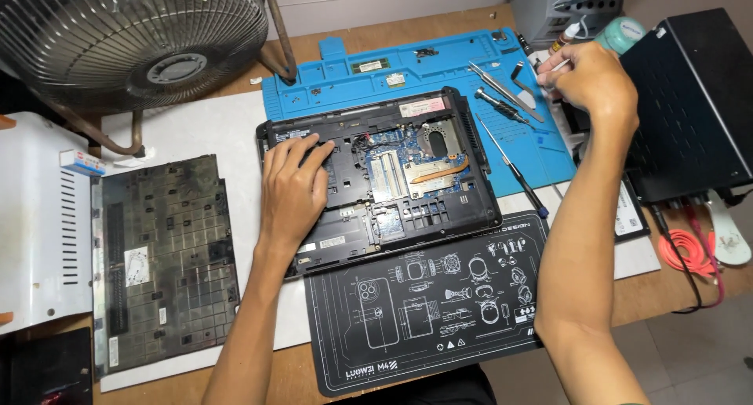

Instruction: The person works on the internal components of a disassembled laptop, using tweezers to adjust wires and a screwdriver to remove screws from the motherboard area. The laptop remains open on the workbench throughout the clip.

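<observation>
The opened laptop base (384, 170) at frame centre is pressed by the flat, open left hand (294, 185). At upper right, a thin tool (558, 66) is pinched in the closed right hand (592, 79).

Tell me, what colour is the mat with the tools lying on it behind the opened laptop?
Bright blue: the mat shows in the head view, behind the laptop.

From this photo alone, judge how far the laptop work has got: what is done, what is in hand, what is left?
Done: the dark bottom panel lies off to the side, exposing the laptop base and its blue board. In hand: the left hand rests flat on the base; the right hand pinches something small, hard to identify, over the blue mat. Left: the board and copper pipe remain seated.
</observation>
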